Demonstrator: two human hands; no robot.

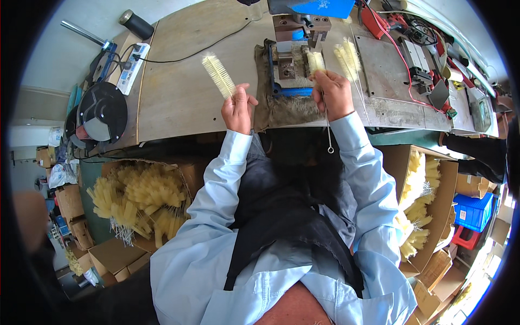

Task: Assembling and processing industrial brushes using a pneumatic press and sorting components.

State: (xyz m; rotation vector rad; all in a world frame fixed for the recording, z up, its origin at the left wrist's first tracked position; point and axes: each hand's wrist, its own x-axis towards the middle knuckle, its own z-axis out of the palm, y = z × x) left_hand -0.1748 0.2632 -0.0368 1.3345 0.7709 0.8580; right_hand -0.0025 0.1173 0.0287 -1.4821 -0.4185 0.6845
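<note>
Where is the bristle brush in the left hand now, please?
In the head view, the bristle brush slants left from the left hand, over the workbench, left of the blue-edged metal fixture.

A pale, creamy yellow is shown by the held brush (218, 75) in the left hand (237, 112), and it is patterned with fine cross ridges, divided along the middle. The same pale yellow is seen on the second brush (316, 60) at the right hand (332, 93). A deeper yellow is noticed in the heaped brushes (146, 189) at lower left. The shirt sleeves (221, 170) are coloured plain light blue, and the apron (292, 216) is coloured black. Bright blue is found on the machine's upper cover (327, 7). The table (187, 89) is toned greyish tan. White is shown by the power strip (131, 69), strong blue by the crate (470, 210), and red by the stool (465, 237).
</note>
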